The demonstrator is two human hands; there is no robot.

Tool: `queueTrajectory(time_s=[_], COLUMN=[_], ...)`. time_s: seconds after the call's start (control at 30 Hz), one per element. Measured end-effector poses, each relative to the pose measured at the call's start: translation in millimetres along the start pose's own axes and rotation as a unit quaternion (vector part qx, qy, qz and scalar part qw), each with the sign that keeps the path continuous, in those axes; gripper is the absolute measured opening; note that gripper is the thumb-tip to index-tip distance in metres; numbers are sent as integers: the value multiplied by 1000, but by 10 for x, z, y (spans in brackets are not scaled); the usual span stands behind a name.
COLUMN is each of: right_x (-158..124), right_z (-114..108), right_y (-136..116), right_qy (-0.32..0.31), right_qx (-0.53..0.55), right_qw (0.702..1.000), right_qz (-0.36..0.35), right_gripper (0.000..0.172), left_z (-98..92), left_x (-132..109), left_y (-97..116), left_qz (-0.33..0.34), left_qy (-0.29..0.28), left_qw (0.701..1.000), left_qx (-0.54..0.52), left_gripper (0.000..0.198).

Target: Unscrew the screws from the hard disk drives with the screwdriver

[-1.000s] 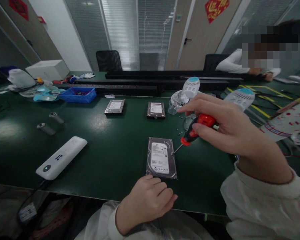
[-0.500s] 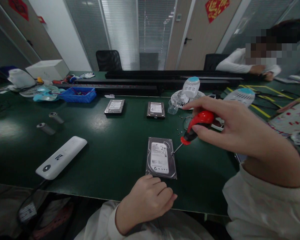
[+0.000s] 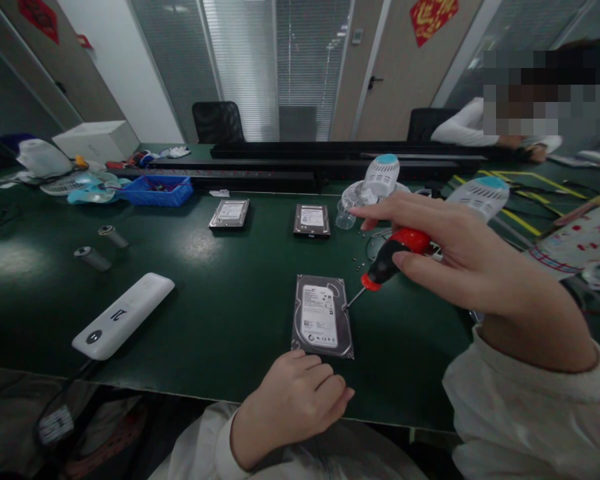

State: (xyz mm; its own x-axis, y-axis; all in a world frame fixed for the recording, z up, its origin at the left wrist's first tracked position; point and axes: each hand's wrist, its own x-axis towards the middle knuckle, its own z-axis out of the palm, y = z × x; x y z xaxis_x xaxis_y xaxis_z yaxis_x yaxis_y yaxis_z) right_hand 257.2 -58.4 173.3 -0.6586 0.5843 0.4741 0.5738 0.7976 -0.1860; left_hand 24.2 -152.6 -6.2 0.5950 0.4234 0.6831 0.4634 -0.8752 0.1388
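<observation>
Hard drive [image 3: 320, 313] lies on the green table [image 3: 230, 293], my right hand [image 3: 460, 257] pinching a screwdriver [image 3: 383, 265] aslant at its right edge; that slant could cause a skid, or loose bracing a swivel; I cannot tell whether my curled left hand [image 3: 303, 393] grips anything.

Kinda dim overall, with soft glare patches on the green tabletop [image 3: 230, 287]. Edges look pretty stretched, wide-angle style.
</observation>
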Motion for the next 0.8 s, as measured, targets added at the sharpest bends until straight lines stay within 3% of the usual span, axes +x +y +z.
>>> queueTrajectory(time_s=[0.27,0.43,0.6,0.8], right_x=[0,-25,-71,-12], right_z=[89,-12,-114,-10], right_y=[-5,15,49,-8], right_qy=[22,2,-9,-11], right_qx=[-127,-49,-26,0], right_qw=[982,995,996,997], right_qz=[136,89,89,71], right_gripper=[54,58,60,57], left_z=[-4,4,11,3], left_x=[-3,-5,-12,-7], left_y=[2,3,-4,-3], left_qz=[1,-2,-1,-1], left_qy=[-4,-2,-1,-6], left_qw=[1000,1000,1000,1000], left_qx=[11,8,4,6], left_gripper=[35,35,35,34])
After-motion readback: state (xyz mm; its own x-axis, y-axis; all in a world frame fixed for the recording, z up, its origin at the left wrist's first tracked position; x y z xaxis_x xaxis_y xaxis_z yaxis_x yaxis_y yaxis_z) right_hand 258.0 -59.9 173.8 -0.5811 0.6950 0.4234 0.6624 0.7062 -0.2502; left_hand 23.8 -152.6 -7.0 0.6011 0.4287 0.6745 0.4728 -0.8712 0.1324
